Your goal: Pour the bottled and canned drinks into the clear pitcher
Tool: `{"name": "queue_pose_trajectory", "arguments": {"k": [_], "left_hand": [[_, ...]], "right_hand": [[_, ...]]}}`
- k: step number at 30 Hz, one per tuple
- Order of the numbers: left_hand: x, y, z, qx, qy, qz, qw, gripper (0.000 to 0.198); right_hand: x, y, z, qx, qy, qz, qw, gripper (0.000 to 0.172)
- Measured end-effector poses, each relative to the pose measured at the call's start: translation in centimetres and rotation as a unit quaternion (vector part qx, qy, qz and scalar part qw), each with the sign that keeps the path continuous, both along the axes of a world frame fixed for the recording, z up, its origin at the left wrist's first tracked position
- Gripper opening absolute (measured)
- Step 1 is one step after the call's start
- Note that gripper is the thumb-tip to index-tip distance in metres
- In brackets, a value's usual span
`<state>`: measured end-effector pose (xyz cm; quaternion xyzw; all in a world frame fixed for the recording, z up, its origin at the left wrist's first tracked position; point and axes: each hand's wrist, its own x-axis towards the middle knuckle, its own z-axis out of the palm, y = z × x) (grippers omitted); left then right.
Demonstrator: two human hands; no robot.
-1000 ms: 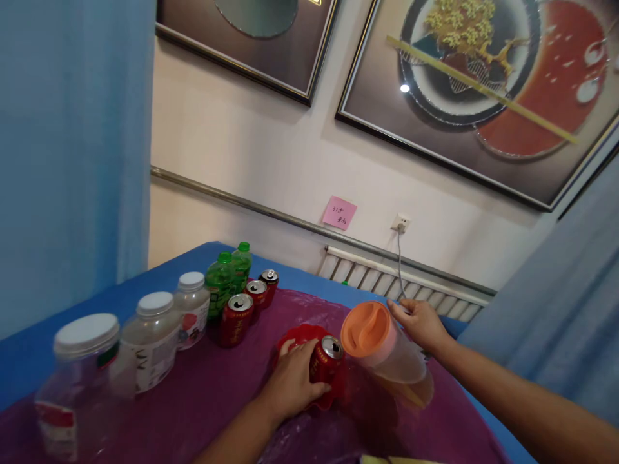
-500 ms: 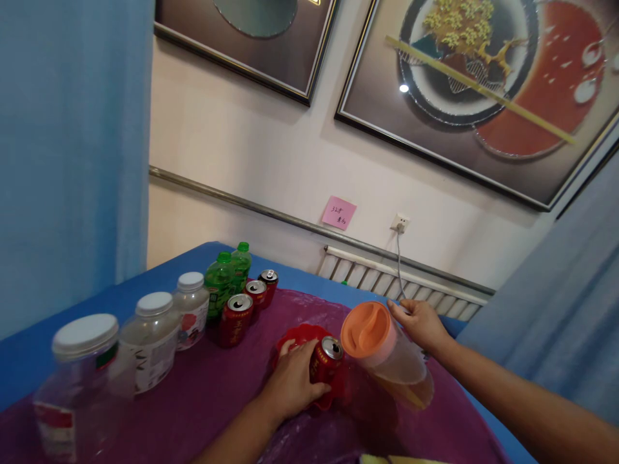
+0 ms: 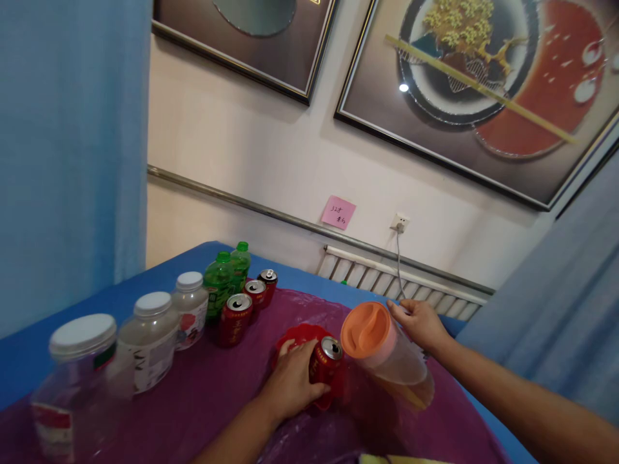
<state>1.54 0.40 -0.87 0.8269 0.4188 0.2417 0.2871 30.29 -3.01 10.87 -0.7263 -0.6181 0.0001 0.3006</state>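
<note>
My left hand point(image 3: 289, 380) is wrapped round a red drink can point(image 3: 325, 362) that stands in a red bowl point(image 3: 300, 336) on the purple cloth. My right hand point(image 3: 420, 323) grips the handle side of a clear pitcher point(image 3: 393, 361) with an orange lid point(image 3: 365, 330). The pitcher is tilted toward the can and holds a little amber liquid near its bottom.
A row stands at the left: three clear jars with white lids point(image 3: 151, 340), two green bottles point(image 3: 223, 281) and three red cans point(image 3: 235, 318). The purple cloth point(image 3: 207, 393) covers a blue table point(image 3: 159, 270). A radiator point(image 3: 391, 278) and wall lie behind; blue curtains hang at both sides.
</note>
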Motion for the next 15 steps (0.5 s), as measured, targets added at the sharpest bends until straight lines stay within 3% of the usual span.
{"name": "queue_pose_trajectory", "arguments": {"k": [15], "left_hand": [[0.02,-0.13,0.14,-0.006,0.005,-0.002,1.000,0.087]], "right_hand": [[-0.50,-0.15,0.50,0.009,-0.007,0.005,1.000,0.053]]}}
